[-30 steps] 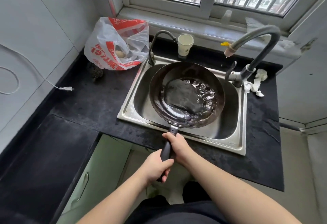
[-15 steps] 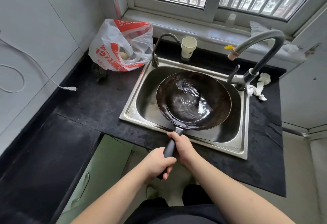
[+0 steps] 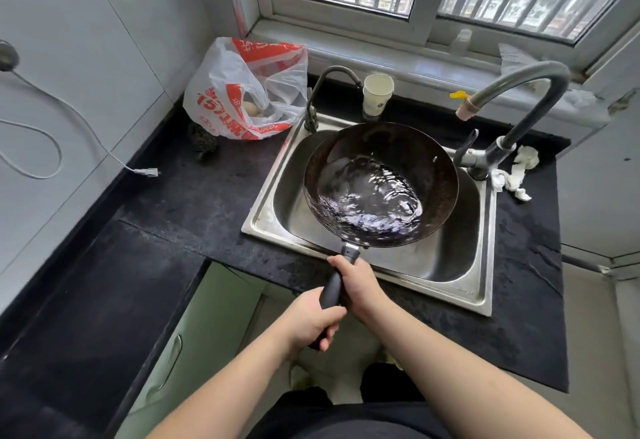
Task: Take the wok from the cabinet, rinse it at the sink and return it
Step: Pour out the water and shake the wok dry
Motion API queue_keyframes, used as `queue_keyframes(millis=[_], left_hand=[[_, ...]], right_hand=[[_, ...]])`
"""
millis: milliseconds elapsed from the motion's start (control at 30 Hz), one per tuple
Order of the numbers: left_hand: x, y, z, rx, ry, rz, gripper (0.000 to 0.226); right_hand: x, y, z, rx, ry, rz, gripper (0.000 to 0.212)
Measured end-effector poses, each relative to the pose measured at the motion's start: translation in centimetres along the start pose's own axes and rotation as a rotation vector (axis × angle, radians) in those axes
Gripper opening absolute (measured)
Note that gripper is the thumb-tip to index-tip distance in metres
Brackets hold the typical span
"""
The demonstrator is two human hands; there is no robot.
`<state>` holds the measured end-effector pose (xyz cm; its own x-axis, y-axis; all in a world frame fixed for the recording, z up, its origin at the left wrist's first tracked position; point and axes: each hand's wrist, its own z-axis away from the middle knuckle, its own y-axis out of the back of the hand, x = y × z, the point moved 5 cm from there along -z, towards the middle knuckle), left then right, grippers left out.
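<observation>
Two hands, left hand [image 3: 309, 317] and right hand [image 3: 356, 282], clench the handle [image 3: 332, 291] of the wok [image 3: 381, 184] above the sink [image 3: 433, 265]; swirl the water gently, keeping the rim level, then pour away slowly.

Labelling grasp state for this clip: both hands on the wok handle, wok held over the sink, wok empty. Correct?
Not quite. The wok is not empty: the head view shows rippling water pooled in its bowl. The rest stands: the left hand and right hand both grip the handle, and the wok is held over the sink.
</observation>
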<state>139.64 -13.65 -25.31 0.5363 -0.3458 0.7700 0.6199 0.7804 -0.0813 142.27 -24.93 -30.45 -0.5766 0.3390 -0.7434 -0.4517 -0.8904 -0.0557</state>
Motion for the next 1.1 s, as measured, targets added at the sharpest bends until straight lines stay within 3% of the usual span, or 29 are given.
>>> queue_keyframes(millis=[333, 500, 700, 867, 1100], left_hand=[[1.3, 0.5, 0.2, -0.032, 0.082, 0.017, 0.021], [0.3, 0.6, 0.7, 0.010, 0.069, -0.112, 0.016], [-0.6, 1.2, 0.8, 0.010, 0.031, -0.140, 0.010], [-0.4, 1.3, 0.5, -0.015, 0.041, -0.072, 0.018], [1.4, 0.9, -0.1, -0.022, 0.035, -0.154, 0.012]], right_hand=[[0.2, -0.3, 0.2, 0.006, -0.094, -0.074, 0.031], [2.2, -0.7, 0.3, -0.029, -0.144, -0.145, 0.028], [2.7, -1.0, 0.1, -0.041, -0.111, -0.160, 0.030], [1.6, -1.0, 0.3, 0.007, -0.078, -0.132, 0.017], [0.6, -0.4, 0.3, -0.010, -0.130, -0.228, 0.026]])
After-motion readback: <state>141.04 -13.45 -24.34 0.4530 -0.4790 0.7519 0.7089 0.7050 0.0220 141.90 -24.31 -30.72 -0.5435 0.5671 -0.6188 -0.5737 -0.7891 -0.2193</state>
